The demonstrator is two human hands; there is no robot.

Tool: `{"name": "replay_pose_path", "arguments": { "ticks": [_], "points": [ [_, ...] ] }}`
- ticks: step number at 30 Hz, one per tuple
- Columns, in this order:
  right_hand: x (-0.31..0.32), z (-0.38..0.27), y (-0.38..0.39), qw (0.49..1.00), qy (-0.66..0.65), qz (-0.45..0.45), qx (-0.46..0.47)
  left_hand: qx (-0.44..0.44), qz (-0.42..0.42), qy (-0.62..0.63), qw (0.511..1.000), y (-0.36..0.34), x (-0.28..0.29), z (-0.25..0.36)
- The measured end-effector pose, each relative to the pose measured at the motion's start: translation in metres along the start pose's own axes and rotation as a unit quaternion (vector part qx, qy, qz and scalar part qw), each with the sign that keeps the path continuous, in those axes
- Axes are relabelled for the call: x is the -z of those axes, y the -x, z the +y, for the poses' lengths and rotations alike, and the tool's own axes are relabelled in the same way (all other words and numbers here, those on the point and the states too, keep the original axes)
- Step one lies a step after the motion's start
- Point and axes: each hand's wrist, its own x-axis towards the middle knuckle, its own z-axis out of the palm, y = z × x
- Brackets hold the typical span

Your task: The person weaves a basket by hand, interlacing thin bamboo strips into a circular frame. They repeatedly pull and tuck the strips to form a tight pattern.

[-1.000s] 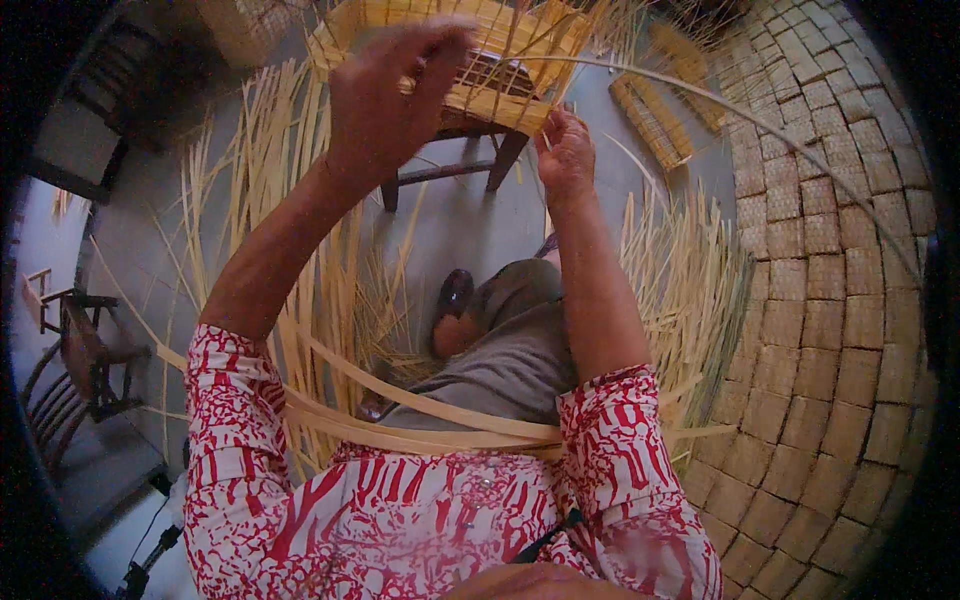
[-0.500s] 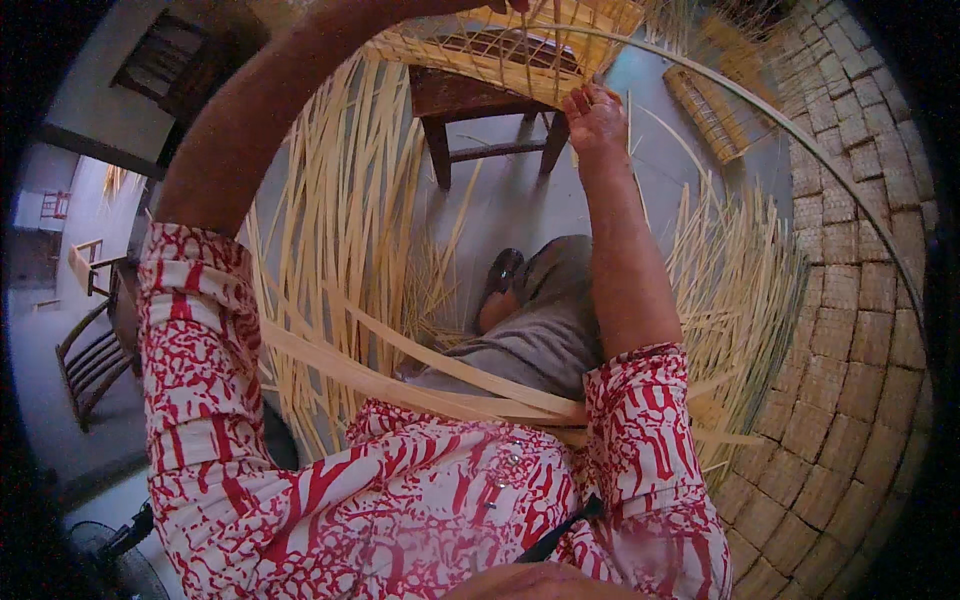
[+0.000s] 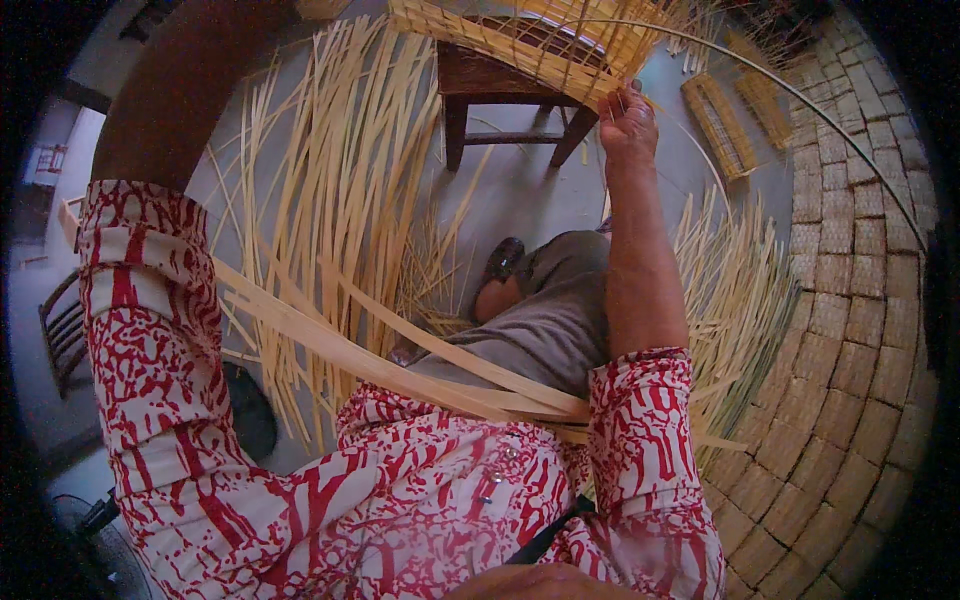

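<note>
Ahead of me, a partly woven basket of pale bamboo strips [image 3: 500,48] rests tilted over a dark wooden stool [image 3: 490,75]. Its upper part is cut off by the top edge of the view. My right hand [image 3: 628,122] is closed, its fingers pinching the basket's near right corner. A long thin strip [image 3: 790,92] arcs from the basket out to the right. My left forearm [image 3: 165,90] rises at the upper left, and its hand is beyond the top edge.
Long loose bamboo strips [image 3: 330,170] cover the floor on the left, with another pile [image 3: 735,280] on the right. Wide strips [image 3: 430,380] lie across my lap. Stacked woven blocks [image 3: 835,340] line the right side. A long woven piece [image 3: 718,125] lies beyond my right hand.
My left arm has swung left and away from the basket, and its fingertips have left the view. My right hand keeps its grip on the corner. The whole view has shifted slightly.
</note>
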Motion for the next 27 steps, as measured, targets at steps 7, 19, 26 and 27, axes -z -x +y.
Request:
{"name": "replay_pose_path", "arguments": {
  "ticks": [7, 19, 26, 27],
  "points": [
    [-0.031, -0.010, 0.015, 0.997, -0.021, 0.052, -0.054, 0.147, 0.211, 0.113, 0.960, 0.056, 0.038, 0.046],
    [0.001, -0.022, -0.012, 0.998, 0.053, 0.016, 0.033, 0.100, 0.617, 0.394, 0.674, 0.236, 0.026, 0.213],
    [-0.023, -0.015, -0.021, 0.995, 0.045, 0.078, 0.039, -0.062, 0.551, 0.210, 0.805, 0.250, 0.032, 0.240],
    [-0.019, -0.015, -0.023, 0.996, 0.039, 0.067, 0.046, -0.044, 0.489, 0.182, 0.852, 0.231, 0.021, 0.242]
  ]
}}
